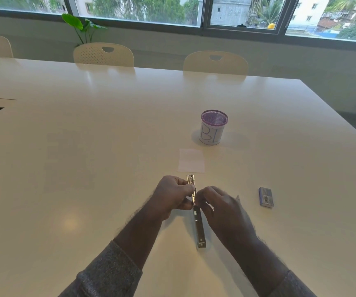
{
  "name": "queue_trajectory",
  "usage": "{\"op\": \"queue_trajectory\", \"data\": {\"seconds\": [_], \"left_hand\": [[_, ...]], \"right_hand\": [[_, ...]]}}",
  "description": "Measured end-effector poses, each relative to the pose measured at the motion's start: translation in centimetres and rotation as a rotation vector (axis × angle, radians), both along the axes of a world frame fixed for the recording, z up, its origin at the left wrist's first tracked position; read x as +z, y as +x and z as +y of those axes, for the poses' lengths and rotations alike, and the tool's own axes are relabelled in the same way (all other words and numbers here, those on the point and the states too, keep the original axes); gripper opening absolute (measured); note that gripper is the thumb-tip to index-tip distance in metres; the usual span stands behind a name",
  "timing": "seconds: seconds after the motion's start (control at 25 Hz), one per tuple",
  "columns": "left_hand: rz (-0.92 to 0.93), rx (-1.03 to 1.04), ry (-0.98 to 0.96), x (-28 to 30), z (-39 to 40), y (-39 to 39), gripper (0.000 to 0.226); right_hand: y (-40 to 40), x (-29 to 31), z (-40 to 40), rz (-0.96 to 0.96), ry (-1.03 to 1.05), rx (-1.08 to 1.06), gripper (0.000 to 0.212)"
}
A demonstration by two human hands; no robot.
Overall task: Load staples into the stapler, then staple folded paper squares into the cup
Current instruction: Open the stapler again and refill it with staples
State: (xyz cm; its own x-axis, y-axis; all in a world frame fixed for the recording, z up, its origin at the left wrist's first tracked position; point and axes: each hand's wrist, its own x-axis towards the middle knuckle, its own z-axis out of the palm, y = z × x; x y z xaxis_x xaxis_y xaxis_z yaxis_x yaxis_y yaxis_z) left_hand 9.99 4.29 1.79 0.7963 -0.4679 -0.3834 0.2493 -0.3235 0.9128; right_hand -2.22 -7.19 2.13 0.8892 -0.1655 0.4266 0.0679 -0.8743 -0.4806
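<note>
At lower centre both hands, left hand and right hand, pinch the opened stapler; loading seems unfinished, while the paper square lies unstapled before the cup.

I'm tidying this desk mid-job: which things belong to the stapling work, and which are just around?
Job:
silver metal stapler, opened out
left hand
right hand
small blue staple box
white folded paper square
purple-rimmed mesh cup

Around:
cream perforated chairs
green leafy plant
</note>
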Motion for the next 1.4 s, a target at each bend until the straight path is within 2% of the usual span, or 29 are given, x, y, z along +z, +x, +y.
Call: {"op": "queue_trajectory", "data": {"seconds": [0.24, 0.36, 0.56, 0.64, 0.76, 0.88, 0.92, 1.0, 1.08, 1.16, 1.28, 1.4], "left_hand": [[-0.149, 0.006, 0.165, -0.6, -1.3, 0.1, 0.007], [-0.201, 0.007, 0.238, -0.2, -1.9, 0.1, 0.008], [-0.207, 0.023, 0.284, 0.2, -2.4, 0.1, 0.028], [-0.219, 0.014, 0.276, 0.2, -2.2, 0.0, 0.028], [-0.238, 0.044, 0.232, 0.4, -1.7, -0.3, 0.013], [-0.266, 0.089, 0.193, 0.4, -1.0, -0.3, 0.024], [-0.300, 0.088, 0.187, 0.3, -0.7, -0.2, 0.027], [-0.376, 0.086, 0.162, 0.3, -0.2, 0.0, 0.028], [-0.411, 0.113, 0.093, 0.4, 0.0, 0.1, 0.025], [-0.422, 0.143, 0.012, 0.9, -0.2, -0.1, 0.021], [-0.452, 0.157, -0.140, 2.2, -0.8, -1.0, 0.025], [-0.435, 0.134, -0.308, 3.5, -1.3, -1.9, 0.026]], "right_hand": [[0.5, -1.7, 0.2, 0.015, 0.030, -0.014, 0.005], [0.6, -2.2, 0.4, 0.034, 0.017, -0.025, 0.008], [0.7, -1.8, 0.0, 0.092, 0.019, -0.042, 0.016], [0.4, -1.4, 0.0, 0.127, 0.019, -0.046, 0.016], [-0.4, 0.4, -0.6, 0.066, 0.050, -0.084, 0.011], [-1.7, 1.9, -4.8, -0.067, 0.165, -0.298, 0.014], [-2.3, 2.1, -6.9, -0.025, 0.176, -0.381, 0.017], [-3.7, 1.9, -10.9, 0.244, 0.146, -0.481, 0.028], [-5.0, 1.1, -13.4, 0.502, 0.136, -0.423, 0.045], [-5.7, 0.4, -14.0, 0.571, 0.162, -0.332, 0.050], [-5.6, 0.7, -13.8, 0.451, 0.194, -0.335, 0.043], [-4.6, 2.5, -12.0, 0.316, 0.194, -0.288, 0.049]]}}
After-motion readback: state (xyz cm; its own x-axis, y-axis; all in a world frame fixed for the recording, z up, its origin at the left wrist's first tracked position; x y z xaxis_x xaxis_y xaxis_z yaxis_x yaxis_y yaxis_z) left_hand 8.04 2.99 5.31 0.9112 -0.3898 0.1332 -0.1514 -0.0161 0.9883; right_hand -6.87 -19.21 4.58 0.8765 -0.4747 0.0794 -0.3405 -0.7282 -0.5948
